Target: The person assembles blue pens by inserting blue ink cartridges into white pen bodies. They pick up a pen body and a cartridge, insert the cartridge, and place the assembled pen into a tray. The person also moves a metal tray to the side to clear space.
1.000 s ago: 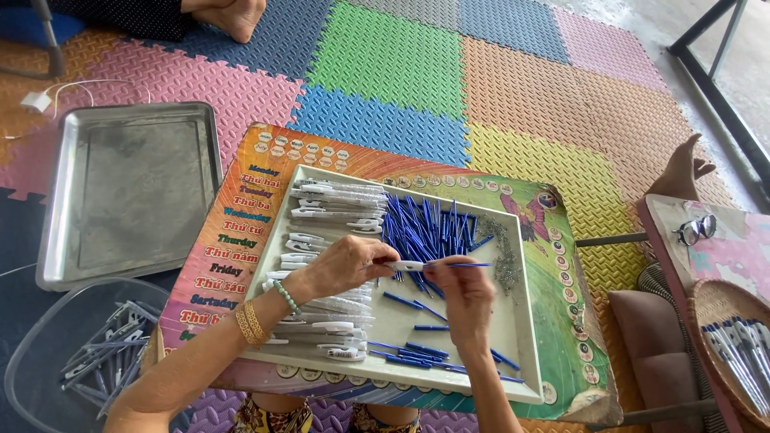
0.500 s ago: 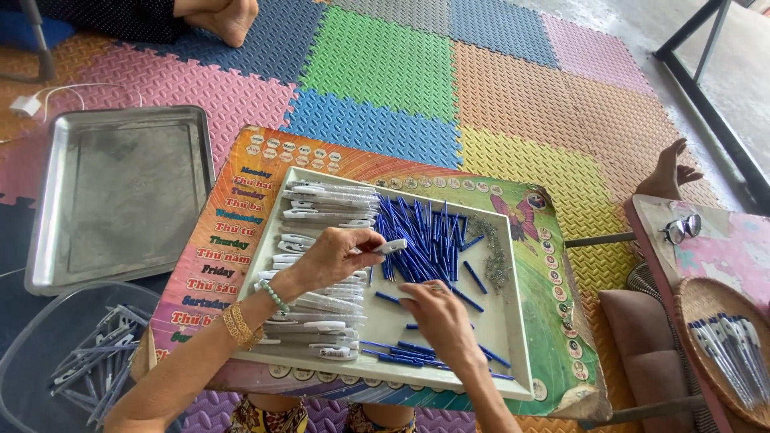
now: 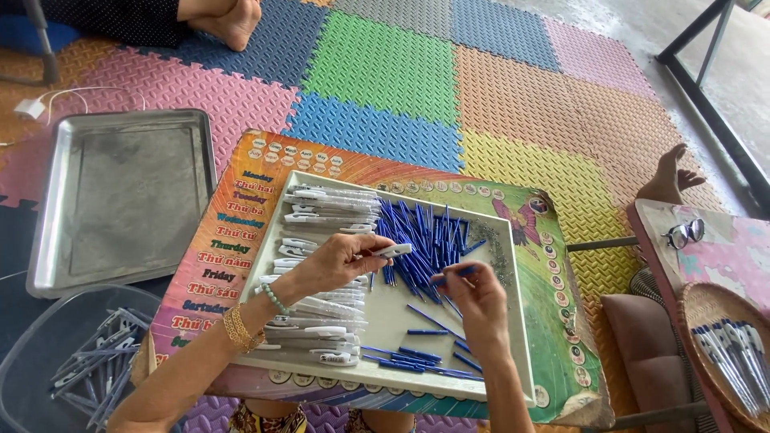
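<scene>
Head view. In the middle of the frame a white tray point(image 3: 385, 321) lies on a small colourful desk point(image 3: 553, 321) printed with a butterfly and rows of coloured words. The left hand point(image 3: 341, 261) comes in from the lower left, wearing a bead bracelet and a gold bangle at the wrist. Its thumb and fingers are pinched on a white pen barrel point(image 3: 393, 251) held level, tip pointing right, just above the left part of the tray. The right hand point(image 3: 473, 301) reaches up from the bottom edge, fingers curled, pinching a blue refill point(image 3: 457, 273) at its fingertips, just right of the barrel and over the blue heap. The two hands are near each other but apart.

Inside the tray, white barrels point(image 3: 329, 208) are stacked in rows down its left side, from the upper left corner to the lower left. A heap of blue refills point(image 3: 425, 240) fills the upper middle, and loose ones lie scattered toward the lower right.

At the left of the frame an empty metal tray point(image 3: 120, 200) sits on the foam mat floor point(image 3: 385, 72). Lower left, a clear tub point(image 3: 32, 353) holds finished pens. At the right edge, glasses point(image 3: 684, 233) rest on a second desk point(image 3: 722, 256), and a woven basket point(image 3: 706, 305) holds more pens. Another person's foot point(image 3: 233, 20) shows at the top left, another foot point(image 3: 670, 172) at the right.
</scene>
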